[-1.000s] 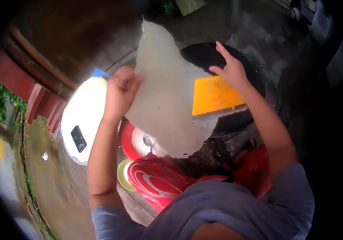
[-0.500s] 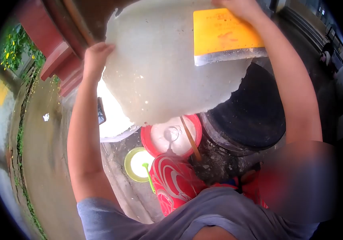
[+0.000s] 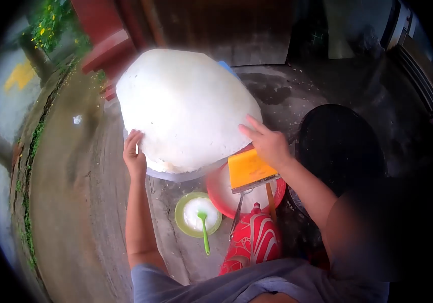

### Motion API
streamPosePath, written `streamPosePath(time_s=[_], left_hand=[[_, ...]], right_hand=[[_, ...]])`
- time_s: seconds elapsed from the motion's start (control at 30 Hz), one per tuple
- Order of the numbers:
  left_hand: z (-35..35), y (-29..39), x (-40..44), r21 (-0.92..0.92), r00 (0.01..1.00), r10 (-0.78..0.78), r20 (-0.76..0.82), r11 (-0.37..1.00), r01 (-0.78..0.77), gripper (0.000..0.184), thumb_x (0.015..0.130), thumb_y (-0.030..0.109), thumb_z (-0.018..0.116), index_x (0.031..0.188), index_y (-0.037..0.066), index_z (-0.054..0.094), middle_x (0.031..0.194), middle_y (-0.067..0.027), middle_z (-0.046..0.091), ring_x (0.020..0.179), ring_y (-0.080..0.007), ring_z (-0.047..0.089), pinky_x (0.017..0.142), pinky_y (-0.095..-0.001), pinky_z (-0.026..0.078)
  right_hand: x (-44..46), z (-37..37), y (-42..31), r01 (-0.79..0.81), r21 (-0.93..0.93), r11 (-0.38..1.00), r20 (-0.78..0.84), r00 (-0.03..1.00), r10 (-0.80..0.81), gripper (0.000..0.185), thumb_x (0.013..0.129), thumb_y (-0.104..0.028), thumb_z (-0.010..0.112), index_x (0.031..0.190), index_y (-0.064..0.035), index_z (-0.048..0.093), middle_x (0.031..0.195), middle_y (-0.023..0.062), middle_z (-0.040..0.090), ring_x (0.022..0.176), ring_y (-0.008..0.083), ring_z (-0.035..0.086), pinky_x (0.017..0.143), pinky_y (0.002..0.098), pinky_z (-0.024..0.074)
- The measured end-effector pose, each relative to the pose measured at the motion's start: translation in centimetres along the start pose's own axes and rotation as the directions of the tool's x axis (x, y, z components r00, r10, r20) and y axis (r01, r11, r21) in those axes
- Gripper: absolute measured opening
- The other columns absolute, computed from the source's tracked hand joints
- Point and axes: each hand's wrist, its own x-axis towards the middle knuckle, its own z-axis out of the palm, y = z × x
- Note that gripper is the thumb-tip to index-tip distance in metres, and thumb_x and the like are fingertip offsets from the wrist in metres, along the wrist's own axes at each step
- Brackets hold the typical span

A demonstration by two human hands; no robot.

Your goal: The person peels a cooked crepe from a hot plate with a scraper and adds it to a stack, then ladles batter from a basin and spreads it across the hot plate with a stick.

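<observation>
A broad, thin whitish sheet (image 3: 186, 111), like a large crepe, lies spread over a pale round support. My left hand (image 3: 134, 155) is at its near left edge, the fingers curved and slightly apart from the thumb. At the sheet's right edge is my right hand (image 3: 272, 147), with thumb and forefinger spread toward it. The same hand keeps a yellow scraper (image 3: 249, 169) beneath its palm, its straight blade edge facing me. Under the scraper stands a red basin (image 3: 281, 194) of white batter, with a metal ladle (image 3: 237, 212) and a wooden stick (image 3: 270, 199) in it.
A green bowl (image 3: 180, 222) of white stuff with a green spoon (image 3: 204, 232) stands on the ground to the left of the red basin. To the right is a large round black griddle (image 3: 340, 146). Red steps (image 3: 107, 53) rise at the back left.
The sheet, held up between both hands before, has come down and now lies flat on the support. Both hands have lowered toward me, the scraper staying with the right one.
</observation>
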Motion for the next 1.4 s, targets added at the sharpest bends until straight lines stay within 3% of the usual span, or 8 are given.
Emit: streamPosePath(time_s=[0.33,0.43,0.53,0.67,1.07,1.13,1.2,1.4], left_hand=[[0.1,-10.3,-1.9,0.433,0.969,-0.245,0.038,0.878,0.205,0.035,0.070,-0.012,0.052,0.099,0.005,0.063,0.117,-0.0129,0.055,0.121,-0.0299,0.043,0.095,-0.0360,0.041],[1.5,-9.6,-1.8,0.541,0.925,-0.212,-0.316,0.760,0.359,0.054,0.071,0.006,0.066,0.122,0.011,0.049,0.133,-0.0103,0.039,0.119,-0.0317,0.039,0.094,-0.0398,0.038],[1.2,-9.5,-1.6,0.563,0.669,-0.718,-0.193,0.477,0.675,0.048,0.073,0.024,0.065,0.118,0.009,0.053,0.125,-0.0155,0.043,0.114,-0.0343,0.042,0.089,-0.0454,0.038],[4.2,-8.8,-3.6,0.652,0.974,-0.221,-0.058,0.730,0.205,0.047,0.071,0.040,0.064,0.102,0.006,0.063,0.119,-0.0188,0.047,0.117,-0.0377,0.035,0.097,-0.0489,0.025],[2.5,-6.2,-3.4,0.710,0.798,-0.600,-0.057,0.537,0.455,0.068,0.065,0.025,0.067,0.124,0.000,0.045,0.115,-0.0262,0.044,0.107,-0.0392,0.039,0.096,-0.0444,0.031],[0.0,-5.5,-5.8,0.626,0.793,-0.575,-0.203,0.546,0.556,0.063,0.066,0.025,0.064,0.120,-0.003,0.048,0.103,-0.0214,0.053,0.096,-0.0339,0.049,0.087,-0.0382,0.040],[-2.7,-3.9,-8.3,-0.125,0.638,-0.738,-0.218,0.670,0.732,0.062,0.065,0.025,0.063,0.115,-0.009,0.050,0.090,-0.0108,0.054,0.076,-0.0216,0.050,0.074,-0.0300,0.041],[-6.5,-2.4,-10.8,-0.376,0.535,-0.738,-0.413,0.672,0.637,0.058,0.065,0.024,0.065,0.112,-0.007,0.052,0.077,-0.0001,0.048,0.066,-0.0075,0.037,0.058,-0.0230,0.029]], right_hand=[[1.7,12.1,-1.0,-0.141,0.001,0.990,0.403,0.906,0.129,0.045,0.078,-0.010,0.049,0.120,-0.0263,0.056,0.133,0.0010,0.045,0.070,0.0275,0.063,0.063,0.0347,0.0511],[2.3,13.6,-0.3,-0.198,0.234,0.952,0.280,0.951,0.129,0.025,0.083,-0.016,0.054,0.105,-0.0177,0.065,0.114,0.0078,0.059,0.082,0.0284,0.063,0.073,0.0349,0.0505],[4.9,12.2,-0.4,-0.387,0.411,0.826,0.350,0.903,0.249,0.020,0.084,-0.021,0.056,0.099,-0.0114,0.066,0.097,0.0123,0.064,0.081,0.0280,0.063,0.071,0.0333,0.0494],[6.9,13.7,2.1,-0.489,0.498,0.716,0.395,0.863,0.315,0.024,0.085,-0.025,0.057,0.096,-0.0044,0.064,0.079,0.0138,0.064,0.071,0.0214,0.062,0.068,0.0288,0.0469],[3.4,12.8,0.0,-0.244,0.393,0.887,0.399,0.914,0.075,0.028,0.082,-0.010,0.059,0.109,-0.0157,0.063,0.111,0.0150,0.060,0.104,0.0281,0.056,0.085,0.0300,0.0467],[3.3,11.5,-0.6,-0.246,0.437,0.865,0.398,0.915,0.060,0.037,0.080,-0.006,0.060,0.116,-0.0148,0.059,0.111,0.0157,0.061,0.104,0.0253,0.058,0.084,0.0280,0.0466],[2.6,11.7,1.7,-0.370,0.595,0.714,0.436,0.894,0.101,0.039,0.080,-0.005,0.061,0.118,-0.0124,0.058,0.111,0.0153,0.061,0.103,0.0223,0.058,0.084,0.0269,0.0465],[4.8,10.2,4.1,-0.808,0.589,-0.029,0.643,0.446,0.622,0.034,0.089,-0.027,0.056,0.106,0.0027,0.059,0.099,0.0082,0.063,0.085,0.0134,0.059,0.072,0.0267,0.0456]])
